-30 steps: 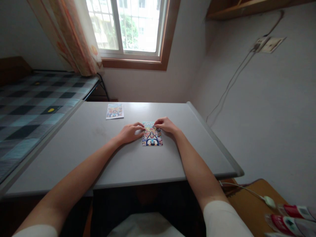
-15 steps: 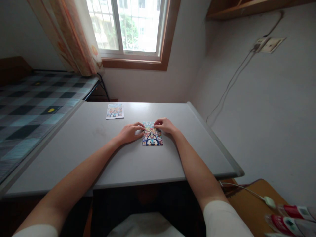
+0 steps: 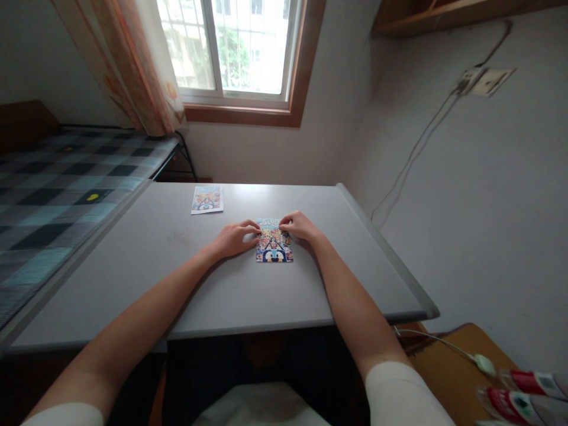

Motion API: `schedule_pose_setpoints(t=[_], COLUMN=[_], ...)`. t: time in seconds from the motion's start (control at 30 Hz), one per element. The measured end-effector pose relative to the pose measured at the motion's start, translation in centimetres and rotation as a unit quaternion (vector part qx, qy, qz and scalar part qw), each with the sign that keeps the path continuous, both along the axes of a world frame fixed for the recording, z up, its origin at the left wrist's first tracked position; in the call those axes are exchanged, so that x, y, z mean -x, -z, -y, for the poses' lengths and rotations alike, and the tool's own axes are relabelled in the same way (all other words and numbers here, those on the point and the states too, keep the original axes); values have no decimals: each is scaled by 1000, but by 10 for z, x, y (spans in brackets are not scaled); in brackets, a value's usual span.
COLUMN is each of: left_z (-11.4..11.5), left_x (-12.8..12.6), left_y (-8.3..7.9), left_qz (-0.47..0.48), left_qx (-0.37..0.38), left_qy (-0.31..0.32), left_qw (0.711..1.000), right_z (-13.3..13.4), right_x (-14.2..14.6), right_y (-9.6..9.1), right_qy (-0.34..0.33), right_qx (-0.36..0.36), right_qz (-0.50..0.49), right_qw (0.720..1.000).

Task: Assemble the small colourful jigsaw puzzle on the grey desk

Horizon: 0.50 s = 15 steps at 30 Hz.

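Observation:
A small, colourful jigsaw puzzle (image 3: 274, 242) lies flat on the grey-white table (image 3: 222, 296), with a blue cartoon dog's face at its near edge. Fine seams seem to run across it. My left hand (image 3: 235, 238) rests at the puzzle's left side, thumb and forefinger apart, their tips touching the edge. At the upper right edge, my right hand (image 3: 298, 225) has its fingers bent and drawn together over the puzzle. Whatever sits under those fingertips is hidden. Farther back on the left lies a paper sheet (image 3: 207, 200) printed with a similar picture.
A bed with a checked cover (image 3: 80, 160) stands along the table's left side. The window (image 3: 235, 53) and a curtain (image 3: 133, 65) are behind. To the right are a wall with cords, and a low brown stand (image 3: 457, 355) with a charger (image 3: 483, 364) and bottles (image 3: 506, 402).
My right hand's fingertips have shifted very slightly to the right along the puzzle's upper part. The left hand, the puzzle and the sheet stay put.

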State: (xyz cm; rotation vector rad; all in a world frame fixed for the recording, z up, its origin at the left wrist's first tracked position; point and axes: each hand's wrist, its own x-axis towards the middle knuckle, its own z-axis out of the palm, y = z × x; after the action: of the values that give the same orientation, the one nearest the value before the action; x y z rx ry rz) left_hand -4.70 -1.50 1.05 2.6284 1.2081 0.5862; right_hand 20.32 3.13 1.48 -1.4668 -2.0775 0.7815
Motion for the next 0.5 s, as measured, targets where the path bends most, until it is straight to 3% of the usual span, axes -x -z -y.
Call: schedule_pose_setpoints(t=[0.17,0.37,0.5], left_z=[1,0,-1], left_x=[0,1,1], left_y=[-1,0,2], left_qz=[3,3,4], left_qx=[2,-2,-5], left_qy=[1,1,3], left_qw=[1000,1000,1000], right_z=[-2,2,5], right_x=[3,3,11], right_y=[2,0,-3], right_qy=[20,11,7], right_qx=[3,14,5], right_qz=[29,-15,23], right_qw=[999,1000,1000])
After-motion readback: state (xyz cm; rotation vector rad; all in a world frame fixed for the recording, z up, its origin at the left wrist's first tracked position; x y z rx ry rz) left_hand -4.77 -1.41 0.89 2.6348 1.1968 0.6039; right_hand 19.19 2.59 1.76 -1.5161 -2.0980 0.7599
